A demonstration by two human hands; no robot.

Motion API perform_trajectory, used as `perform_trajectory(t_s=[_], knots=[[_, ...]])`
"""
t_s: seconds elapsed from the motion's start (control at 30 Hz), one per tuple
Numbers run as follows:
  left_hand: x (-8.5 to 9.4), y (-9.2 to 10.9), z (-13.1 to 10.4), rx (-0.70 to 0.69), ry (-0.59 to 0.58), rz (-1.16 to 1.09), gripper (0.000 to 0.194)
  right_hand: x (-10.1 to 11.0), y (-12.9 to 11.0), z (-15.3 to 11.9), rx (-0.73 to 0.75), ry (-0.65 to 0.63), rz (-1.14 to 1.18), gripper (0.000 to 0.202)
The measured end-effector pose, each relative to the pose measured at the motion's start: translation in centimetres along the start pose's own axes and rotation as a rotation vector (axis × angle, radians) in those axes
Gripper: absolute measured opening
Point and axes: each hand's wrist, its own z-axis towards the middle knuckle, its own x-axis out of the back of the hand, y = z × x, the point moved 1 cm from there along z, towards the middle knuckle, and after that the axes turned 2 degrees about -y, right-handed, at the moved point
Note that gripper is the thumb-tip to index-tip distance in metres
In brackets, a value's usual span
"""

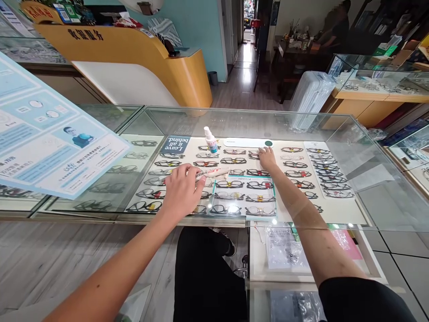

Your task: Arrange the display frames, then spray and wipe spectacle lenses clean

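My left hand [183, 190] is over the glass display case [214, 112], its fingers closed around the end of a rolled or folded beige strip [212, 173] with red lettering. Out to the right, my right hand [267, 159] reaches far over the case, beside a long white piece with a dark green dot [248, 142]. Its fingers are partly spread and bent downward, and I see nothing held in them. Between and beyond the hands stands a small white spray bottle [211, 140] with a blue and pink label. Rows of eyeglasses [233, 160] lie beneath the hands.
A blue printed sheet [50, 134] juts in at the left. Below the case, a drawer [258, 264] holding plastic-wrapped papers stands pulled out. Beyond are a yellow counter [187, 76], a plastic-wrapped box [311, 94] and a person [338, 27] seated at a table.
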Motion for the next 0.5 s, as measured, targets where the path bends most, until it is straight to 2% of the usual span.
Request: perform_trajectory(t_s=[0.23,0.5], knots=[[-0.2,-0.1,0.1,-0.009,0.012,0.010,0.044,0.4,0.0,-1.9,0.046,-0.016,0.003,0.059],[-0.3,0.0,0.3,-0.003,0.011,0.017,0.042,1.1,-1.1,-2.3,0.031,-0.051,-0.010,0.057]])
